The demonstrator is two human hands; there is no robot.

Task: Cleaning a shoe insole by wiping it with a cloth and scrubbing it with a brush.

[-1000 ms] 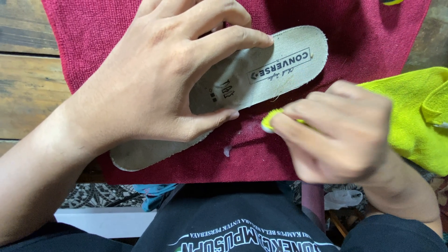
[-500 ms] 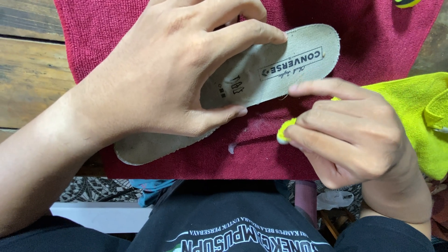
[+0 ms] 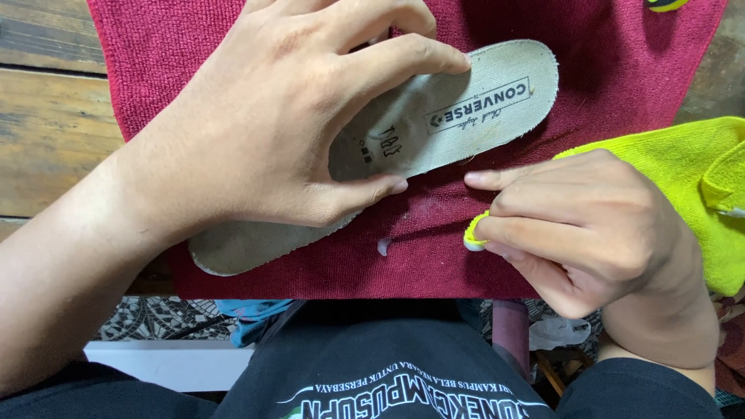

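Head view: left hand lies flat and spread on a worn beige fabric shoe insole, fingers pressing its middle and pinning it to a dark red terry towel; nothing is clasped. Heel end sticks out past the fingertips; toe end shows below the wrist. Right hand is curled tight around a small yellow-green brush, only its tip showing, just beside the insole's near edge and over a pale foam smear on the towel. Step looks like scrubbing. A next stroke would need the tip back on the insole. A lime microfibre cloth lies behind the right hand.
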